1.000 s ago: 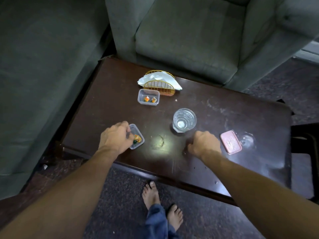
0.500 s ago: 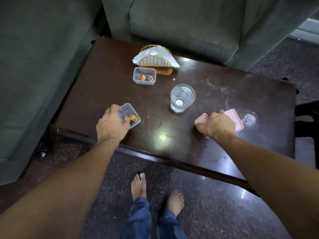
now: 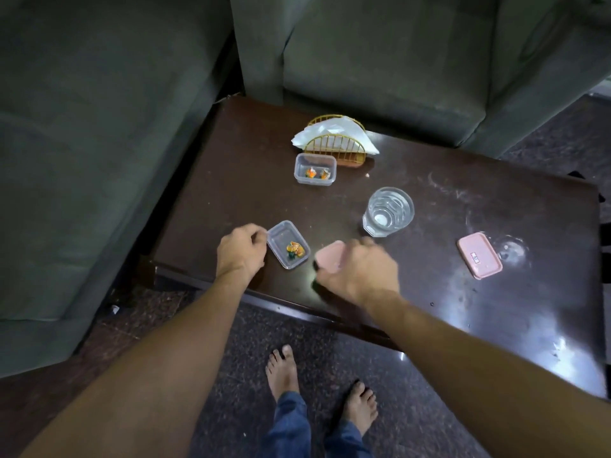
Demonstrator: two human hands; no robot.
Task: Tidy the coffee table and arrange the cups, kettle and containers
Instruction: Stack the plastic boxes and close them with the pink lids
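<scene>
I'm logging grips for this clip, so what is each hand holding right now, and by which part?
The right hand grips a pink lid by its near end. The left hand pinches the near-left rim of the open clear container.

Setting: a home living room, judged from the grey-green upholstered sofa (image 3: 82, 160) and matching armchair (image 3: 380, 67) cornering a low dark wooden coffee table (image 3: 463, 309) (scuffed top), a wire napkin holder (image 3: 337, 148) on it, speckled stone floor (image 3: 251, 375), bare feet (image 3: 284, 368).

Dark table (image 3: 429, 292) bears containers (image 3: 315, 168), glass (image 3: 388, 211), lid (image 3: 479, 255), napkin holder (image 3: 337, 147).
</scene>
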